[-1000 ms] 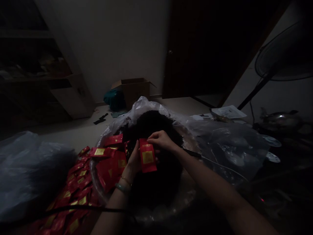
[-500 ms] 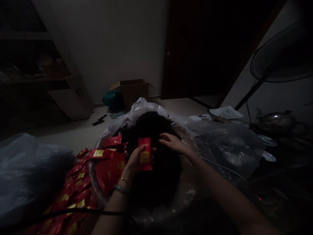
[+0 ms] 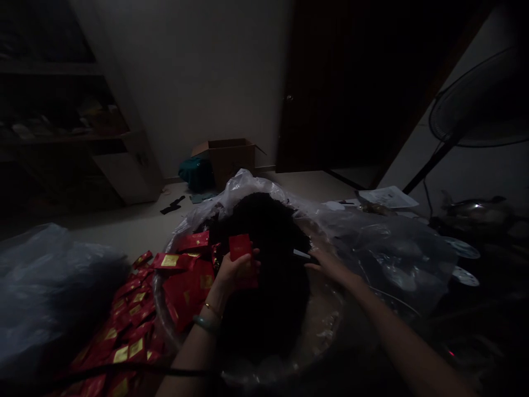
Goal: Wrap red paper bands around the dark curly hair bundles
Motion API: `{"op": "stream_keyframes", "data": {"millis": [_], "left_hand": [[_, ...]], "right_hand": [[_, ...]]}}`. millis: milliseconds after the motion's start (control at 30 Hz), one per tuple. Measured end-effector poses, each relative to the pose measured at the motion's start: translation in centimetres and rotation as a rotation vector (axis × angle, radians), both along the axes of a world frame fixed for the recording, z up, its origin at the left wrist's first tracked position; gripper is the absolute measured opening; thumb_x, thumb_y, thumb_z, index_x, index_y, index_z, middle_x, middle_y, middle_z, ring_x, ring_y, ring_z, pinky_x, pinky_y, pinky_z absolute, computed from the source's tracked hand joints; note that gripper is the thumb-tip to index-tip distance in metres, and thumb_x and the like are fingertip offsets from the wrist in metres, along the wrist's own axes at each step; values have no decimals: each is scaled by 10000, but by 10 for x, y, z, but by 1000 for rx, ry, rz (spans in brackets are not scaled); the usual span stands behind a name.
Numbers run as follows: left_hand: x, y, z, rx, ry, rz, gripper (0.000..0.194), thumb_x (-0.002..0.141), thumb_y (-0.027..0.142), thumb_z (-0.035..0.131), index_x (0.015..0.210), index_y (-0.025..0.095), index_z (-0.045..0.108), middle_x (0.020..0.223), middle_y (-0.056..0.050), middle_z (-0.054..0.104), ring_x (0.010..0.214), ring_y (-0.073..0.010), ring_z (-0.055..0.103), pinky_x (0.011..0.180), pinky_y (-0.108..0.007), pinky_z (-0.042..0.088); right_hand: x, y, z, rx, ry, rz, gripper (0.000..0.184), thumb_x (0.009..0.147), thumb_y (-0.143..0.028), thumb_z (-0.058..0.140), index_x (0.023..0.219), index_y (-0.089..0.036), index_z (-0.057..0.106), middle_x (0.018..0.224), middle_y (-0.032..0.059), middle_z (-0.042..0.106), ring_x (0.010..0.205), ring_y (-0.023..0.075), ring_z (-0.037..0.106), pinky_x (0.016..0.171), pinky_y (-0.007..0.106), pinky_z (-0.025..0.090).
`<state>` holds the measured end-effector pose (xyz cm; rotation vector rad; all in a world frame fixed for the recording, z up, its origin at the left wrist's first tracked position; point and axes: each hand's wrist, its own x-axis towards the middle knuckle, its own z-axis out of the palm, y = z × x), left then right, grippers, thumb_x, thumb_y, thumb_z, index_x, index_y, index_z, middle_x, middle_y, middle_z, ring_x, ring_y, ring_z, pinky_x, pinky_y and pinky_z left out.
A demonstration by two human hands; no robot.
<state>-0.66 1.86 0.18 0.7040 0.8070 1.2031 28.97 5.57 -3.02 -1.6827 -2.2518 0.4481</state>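
Note:
My left hand (image 3: 235, 271) is closed round a small red packet (image 3: 240, 246), held over a mound of dark loose material (image 3: 264, 220) that looks like tea leaves. The mound sits in a round container lined with clear plastic (image 3: 243, 179). At the right side of the mound, my right hand (image 3: 330, 267) has its fingers at a thin, pale tool (image 3: 302, 254) whose kind I cannot make out in the dim light. The pale end sticks out to the left past the fingertips. More red packets with gold labels (image 3: 170, 261) lie at the container's left side.
Many red packets (image 3: 128, 320) are heaped left of the container, beside a large plastic bag (image 3: 53, 275). A cardboard box (image 3: 232, 157) stands by the wall. Clear plastic (image 3: 397, 248), a white tray (image 3: 388, 197) and a standing fan (image 3: 475, 105) are on the right.
My right hand has moved right and slightly down, and a pale tool now shows at its fingers. The packet in my left hand has shifted, with the thumb now across its front.

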Motion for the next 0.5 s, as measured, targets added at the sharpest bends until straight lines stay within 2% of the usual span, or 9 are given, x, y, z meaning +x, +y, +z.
{"op": "stream_keyframes", "data": {"millis": [133,200,267,367,500], "left_hand": [[2,0,0,-38,69,-6,490,553,277,800,967,112,597,963,-141,710,607,-192,665,546,-312,541],[3,-1,0,-51,99,-32,465,558,287,798,943,108,609,956,-146,710,603,-191,663,545,-311,538],[4,-2,0,-54,124,-64,433,573,306,789,919,103,626,937,-144,713,587,-184,657,541,-303,530],[5,-3,0,-50,166,-106,404,567,333,788,861,93,649,784,-108,720,540,-176,642,527,-286,512],[8,-3,0,-46,194,-133,378,535,331,805,795,96,662,639,-57,694,521,-173,630,543,-280,498]], "right_hand": [[-9,7,32,-36,155,-5,406,871,-442,441,1081,-168,655,1074,112,668,1001,280,592,867,371,431],[-28,7,55,-49,238,33,463,875,-483,411,1135,-171,635,1136,100,648,1036,281,579,891,371,420],[-54,4,76,-122,316,128,487,851,-519,441,1132,-177,642,1144,77,647,1027,271,583,884,346,428],[-92,1,98,-251,330,254,465,822,-536,485,1037,-180,693,978,47,696,883,238,616,764,295,459],[-118,2,105,-348,326,299,474,782,-543,534,966,-144,711,739,23,662,633,148,554,553,231,396]]}}
